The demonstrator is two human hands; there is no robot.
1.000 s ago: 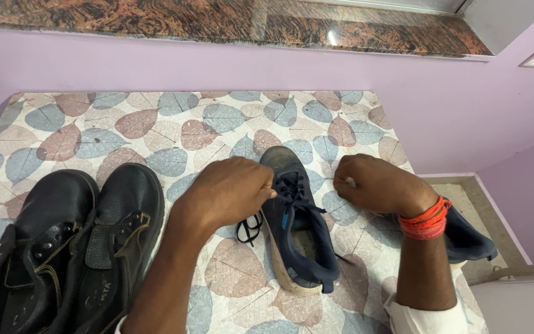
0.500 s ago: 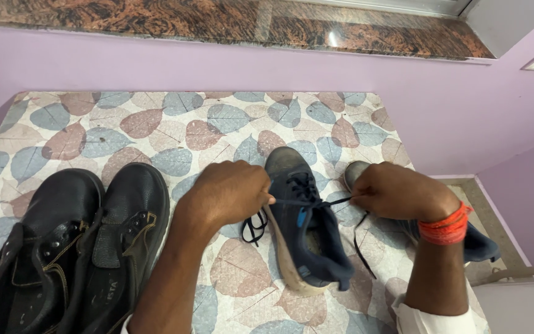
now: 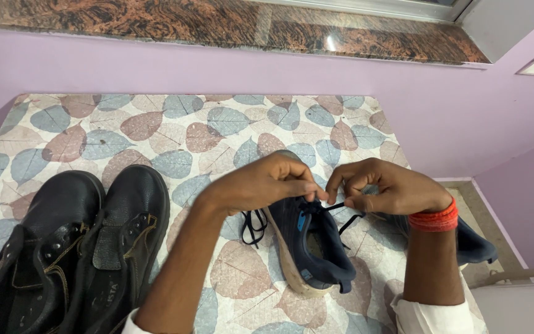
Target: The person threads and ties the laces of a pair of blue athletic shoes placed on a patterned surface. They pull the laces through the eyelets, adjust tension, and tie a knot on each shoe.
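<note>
The lacing of the dark blue shoe [image 3: 307,244] looks to be at the tying stage: the left hand [image 3: 261,182] is pinching one run of the black lace [image 3: 335,206] with its fingers closed on it, and the right hand [image 3: 390,188] is nipping the other run between thumb and forefinger, the strand stretching taut between the two hands just above the shoe's tongue. The shoe is lying tilted on its side on the leaf-patterned bench [image 3: 156,130], sole edge showing, in front of the person. The next move probably calls for crossing or looping the strands while keeping them taut. A slack lace loop [image 3: 253,226] is trailing just left of the shoe and could snag. The second blue shoe [image 3: 474,244] is lying under the right wrist; a pair of black boots [image 3: 75,247] is standing well apart at the left.
</note>
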